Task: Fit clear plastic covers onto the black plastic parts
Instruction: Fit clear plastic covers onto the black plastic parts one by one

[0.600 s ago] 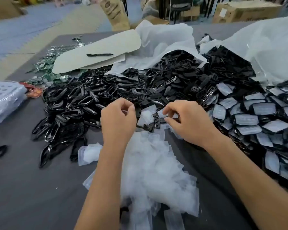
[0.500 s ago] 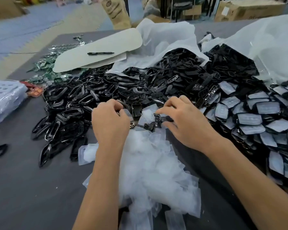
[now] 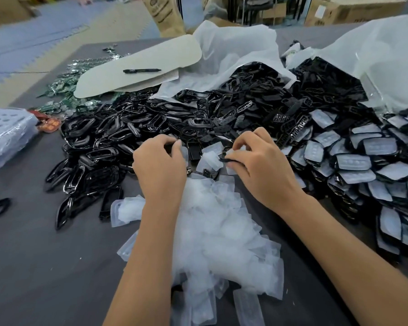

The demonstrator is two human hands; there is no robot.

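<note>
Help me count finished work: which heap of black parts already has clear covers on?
The heap at the right, beside the right hand: its parts carry pale covers; the central heap is bare black.

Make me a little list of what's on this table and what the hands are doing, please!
left hand: fingers curled, pinching a black part
right hand: pinching a black part with a clear cover
clear covers: loose pile in front, between the arms
bare black parts: big heap behind the hands
covered parts: heap on the right
pen: on beige card, far side
table: dark grey
</note>
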